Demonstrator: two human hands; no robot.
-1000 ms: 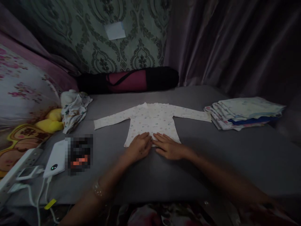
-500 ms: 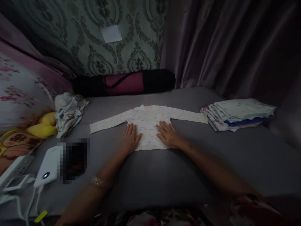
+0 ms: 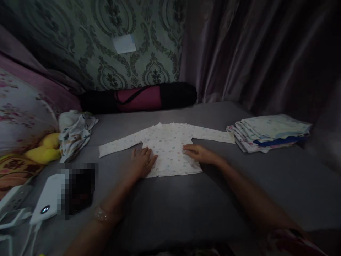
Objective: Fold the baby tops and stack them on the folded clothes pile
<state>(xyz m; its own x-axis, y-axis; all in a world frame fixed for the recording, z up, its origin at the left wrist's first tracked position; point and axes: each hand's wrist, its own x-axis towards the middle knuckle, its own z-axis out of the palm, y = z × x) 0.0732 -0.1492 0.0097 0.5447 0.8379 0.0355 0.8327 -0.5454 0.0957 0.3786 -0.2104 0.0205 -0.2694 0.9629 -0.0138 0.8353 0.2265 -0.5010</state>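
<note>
Grey sheeting spreads flat below dim damask wallpaper, and here come the hands, one to each flank of the white printed long-sleeved shirt. Left hand lies palm down at the body's left edge, fingers loosely spread, thumb out, gripping nothing. Right hand sits across the opposite edge, fingers half bent and pointing inward; whether they pinch any fabric, I can't tell.

So the shirt's body is right between them, face flat, hem towards the person, collar straight ahead and away. Its long axis runs side to side, cuff to cuff, square across the forearms. Each hand is nearest its own side: left sleeve beyond the left, right sleeve beyond the right, its cuff appearing to meet the stack of folded clothes. Further out, a white power bank lies front left, and a black-and-pink roll bag stretches along the wall.
</note>
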